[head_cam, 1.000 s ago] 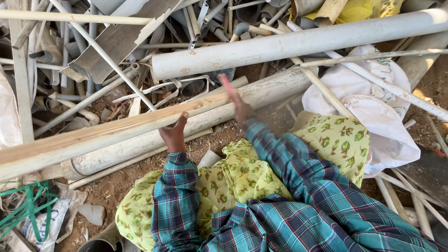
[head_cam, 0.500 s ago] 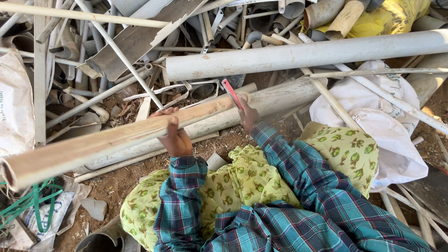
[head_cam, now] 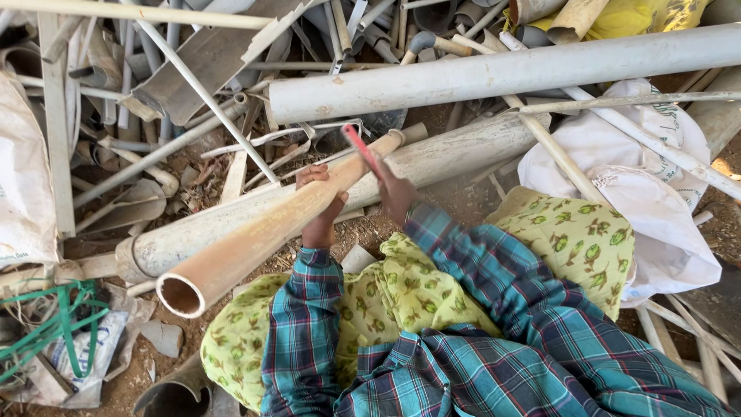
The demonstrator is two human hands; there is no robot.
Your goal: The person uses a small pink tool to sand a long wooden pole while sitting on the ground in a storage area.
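Note:
My left hand (head_cam: 320,207) grips a dusty tan pipe (head_cam: 262,232) from below, about at its middle. The pipe's open end (head_cam: 181,296) points toward me at the lower left; its far end reaches up right to the centre. My right hand (head_cam: 396,193) holds a thin red-handled tool (head_cam: 360,148) against the pipe's far part. Both arms wear teal plaid sleeves. Yellow-green printed cloth (head_cam: 401,293) covers my lap below the hands.
A wide grey pipe (head_cam: 432,154) lies just behind the tan one, another long grey pipe (head_cam: 494,73) above it. Scrap pipes and strips are heaped across the top. White sacks (head_cam: 656,201) lie at right, green strapping (head_cam: 46,324) and a sack at lower left.
The tan pipe has swung round: its near end has come in from the far left toward me and now shows its open mouth. My right hand has brought the red tool down onto it.

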